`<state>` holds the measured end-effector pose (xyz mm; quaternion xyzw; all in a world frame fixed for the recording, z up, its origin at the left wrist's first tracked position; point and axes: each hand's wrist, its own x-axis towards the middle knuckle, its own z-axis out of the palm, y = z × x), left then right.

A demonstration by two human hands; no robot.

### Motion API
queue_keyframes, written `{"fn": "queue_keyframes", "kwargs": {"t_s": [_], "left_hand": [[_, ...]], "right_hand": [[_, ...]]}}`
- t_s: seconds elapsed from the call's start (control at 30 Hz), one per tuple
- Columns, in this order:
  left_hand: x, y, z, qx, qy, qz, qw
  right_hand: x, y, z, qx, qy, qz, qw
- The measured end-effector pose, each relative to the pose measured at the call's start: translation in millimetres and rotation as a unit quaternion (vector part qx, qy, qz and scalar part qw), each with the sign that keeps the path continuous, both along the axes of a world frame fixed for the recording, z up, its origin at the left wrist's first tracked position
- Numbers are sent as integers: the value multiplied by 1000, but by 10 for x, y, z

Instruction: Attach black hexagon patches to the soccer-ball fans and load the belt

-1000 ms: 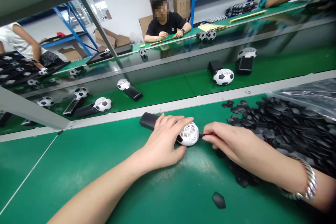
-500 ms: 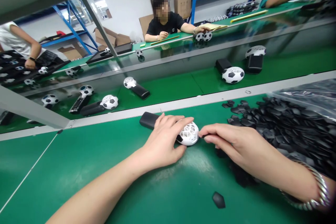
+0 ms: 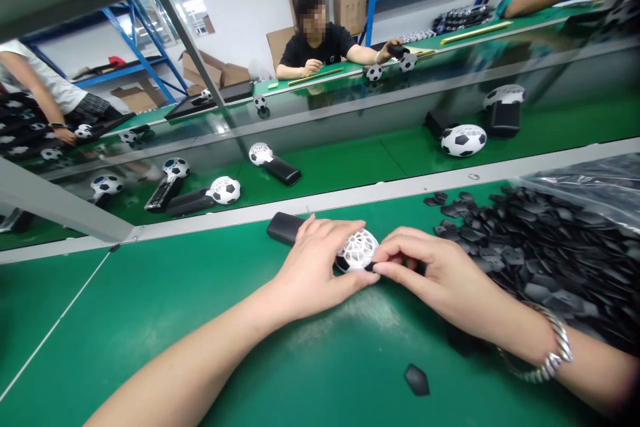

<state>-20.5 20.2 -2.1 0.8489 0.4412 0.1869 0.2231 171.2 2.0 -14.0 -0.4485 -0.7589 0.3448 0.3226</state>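
Observation:
On the green bench lies a handheld device with a white, football-patterned head [image 3: 359,251] that has an open lattice on top, and a black handle [image 3: 286,228]. My left hand [image 3: 320,263] is wrapped over the join of head and handle, thumb along the near side. At the right side of the head, my right hand [image 3: 425,263] pinches a small black piece [image 3: 371,267] against the white shell. Fingertips cover most of that piece. One loose black pentagon piece [image 3: 417,380] lies on the bench nearer to me.
A heap of black pieces [image 3: 555,247] spreads on the right beside a clear plastic bag [image 3: 590,180]. Past the pale rail [image 3: 340,195], similar football-headed devices [image 3: 464,140] lie on a green belt. Co-workers [image 3: 320,40] sit and stand across it. A post [image 3: 60,203] rises at left.
My right hand has moved left, bringing the black piece onto the head. My left thumb has stretched towards it. The devices on the belt have shifted right. A co-worker opposite has lifted a device.

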Motion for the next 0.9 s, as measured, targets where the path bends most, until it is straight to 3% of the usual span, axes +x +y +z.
{"fn": "queue_keyframes", "kwargs": {"t_s": [0.27,0.4,0.47,0.57,0.73,0.9], "left_hand": [[72,-14,-14,-24,-62,51,996],[45,-7,-51,-20,-79,38,996],[8,4,-86,-10,-83,12,996],[-59,48,-112,4,-82,-34,996],[-173,123,33,-56,-22,-88,994],[-165,49,148,-126,21,-51,991]], "right_hand": [[-72,65,40,-86,1,-53,995],[-15,136,-5,-121,3,-29,992],[60,184,-51,-108,-26,-16,994],[152,222,-123,-28,-120,-9,992],[130,175,-122,6,-207,3,978],[105,175,-69,5,-213,6,977]]}}
